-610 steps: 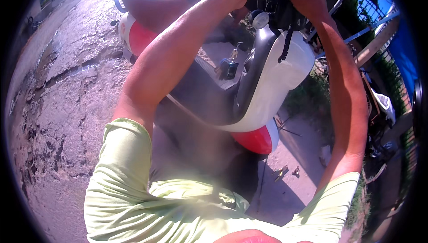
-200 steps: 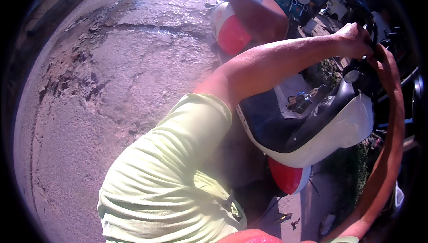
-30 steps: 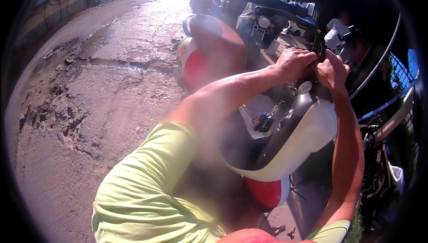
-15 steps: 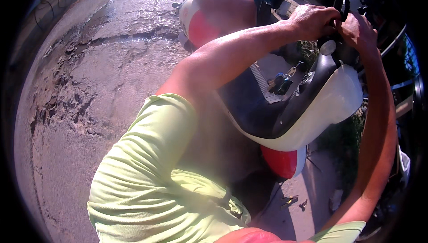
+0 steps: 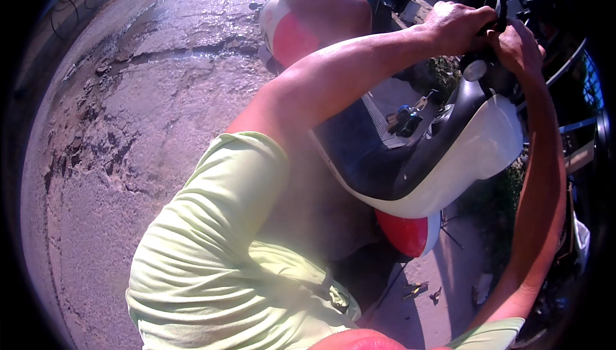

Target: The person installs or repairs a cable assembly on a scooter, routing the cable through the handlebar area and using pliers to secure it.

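Relative to the preceding frame, the left hand (image 5: pixel 459 28) has shifted slightly upward and toward the right in the view; the right hand (image 5: pixel 516 47) has moved little. Both hands are raised close together at a dark curved part (image 5: pixel 502 5), located between them at the top of the scooter (image 5: pixel 491 141). Fingers of both hands are curled inward; the contact points are hidden, so firmness of grip cannot be told. The scooter's pale lower edge runs below both hands. Open room: broad cracked pavement (image 5: pixel 147 151) well to the left of the left hand. Restricted side: metal framework (image 5: pixel 577 124) beyond the right forearm. The small dark item (image 5: pixel 405 121) below the left hand shows little change.
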`<state>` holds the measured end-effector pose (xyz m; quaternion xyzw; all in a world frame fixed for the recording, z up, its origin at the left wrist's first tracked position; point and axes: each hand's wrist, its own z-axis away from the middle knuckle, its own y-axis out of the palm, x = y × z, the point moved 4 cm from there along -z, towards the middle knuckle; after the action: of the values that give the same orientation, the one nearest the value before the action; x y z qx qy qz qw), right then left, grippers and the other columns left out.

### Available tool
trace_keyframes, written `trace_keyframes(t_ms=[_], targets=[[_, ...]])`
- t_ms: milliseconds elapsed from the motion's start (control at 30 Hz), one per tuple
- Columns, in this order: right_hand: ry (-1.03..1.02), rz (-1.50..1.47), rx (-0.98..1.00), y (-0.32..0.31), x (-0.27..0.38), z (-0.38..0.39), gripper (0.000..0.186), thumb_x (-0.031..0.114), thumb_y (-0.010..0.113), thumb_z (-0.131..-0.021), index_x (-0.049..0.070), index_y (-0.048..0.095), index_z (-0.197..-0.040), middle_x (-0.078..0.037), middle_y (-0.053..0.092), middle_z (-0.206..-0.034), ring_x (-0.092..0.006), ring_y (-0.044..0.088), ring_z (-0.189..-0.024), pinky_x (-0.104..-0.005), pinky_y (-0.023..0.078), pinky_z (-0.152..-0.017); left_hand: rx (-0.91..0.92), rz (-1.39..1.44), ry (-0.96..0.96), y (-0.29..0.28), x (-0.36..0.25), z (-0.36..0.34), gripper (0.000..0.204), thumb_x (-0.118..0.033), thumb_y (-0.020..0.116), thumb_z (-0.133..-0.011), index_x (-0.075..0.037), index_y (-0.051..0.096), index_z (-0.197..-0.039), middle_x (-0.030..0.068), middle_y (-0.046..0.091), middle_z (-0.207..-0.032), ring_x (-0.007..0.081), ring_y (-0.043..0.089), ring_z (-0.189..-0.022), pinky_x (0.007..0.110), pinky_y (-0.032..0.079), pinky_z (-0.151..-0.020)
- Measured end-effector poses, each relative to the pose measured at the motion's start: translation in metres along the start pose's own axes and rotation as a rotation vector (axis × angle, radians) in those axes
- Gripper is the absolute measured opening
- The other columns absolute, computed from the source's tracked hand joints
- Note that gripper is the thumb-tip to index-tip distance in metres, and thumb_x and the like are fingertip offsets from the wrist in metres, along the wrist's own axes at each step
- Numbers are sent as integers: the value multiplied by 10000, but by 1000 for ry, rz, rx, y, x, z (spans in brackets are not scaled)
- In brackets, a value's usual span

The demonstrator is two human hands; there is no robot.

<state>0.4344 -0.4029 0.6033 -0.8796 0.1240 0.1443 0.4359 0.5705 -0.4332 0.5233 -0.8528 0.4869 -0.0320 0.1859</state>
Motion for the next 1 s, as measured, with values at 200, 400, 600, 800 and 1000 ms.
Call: trace_keyframes(t_ms=[200, 400, 600, 800, 1000], targets=[[36, -74, -17, -5, -13, -1, 519, 494, 606, -879, 105, 719, -1202, -176, 728, -1135, -359, 694, -1081, -505, 525, -895, -105, 19, 20, 14, -5, -7, 422, -453, 701, -912, -165, 671, -1219, 114, 760, -1031, 317, 748, -940, 418, 601, -797], [-225, -416, -120, 21, -35, -20, 403, 364, 632, -908, 67, 722, -1166, -144, 743, -999, -278, 707, -915, -414, 524, -817, -237, 56, 78, 17, -2, 1, 356, -416, 739, -854, -153, 708, -1093, 114, 747, -980, 324, 733, -938, 435, 591, -783], [-190, -936, 60, -17, -9, 17, 367, 324, 629, -959, 31, 686, -1171, -127, 697, -1037, -234, 671, -966, -385, 527, -845, -94, 201, 201, -30, -10, 11, 321, -28, 715, -838, -95, 630, -1140, 142, 657, -1051, 327, 687, -981, 452, 567, -847], [7, -628, 227, -66, 25, 40, 317, 217, 566, -936, -18, 720, -1082, -175, 712, -1067, -271, 679, -986, -399, 522, -835, 100, 602, -69, 9, 6, 4, 250, -121, 675, -924, -69, 686, -1168, 158, 708, -1134, 278, 713, -996, 375, 575, -879], [32, -644, 108, -50, 10, 29, 339, 166, 488, -942, -37, 721, -1081, -197, 725, -1062, -292, 700, -926, -422, 530, -829, 215, 260, -109, -22, -32, -11, 213, -160, 661, -955, -81, 722, -1143, 114, 749, -1042, 245, 733, -913, 355, 599, -813]])
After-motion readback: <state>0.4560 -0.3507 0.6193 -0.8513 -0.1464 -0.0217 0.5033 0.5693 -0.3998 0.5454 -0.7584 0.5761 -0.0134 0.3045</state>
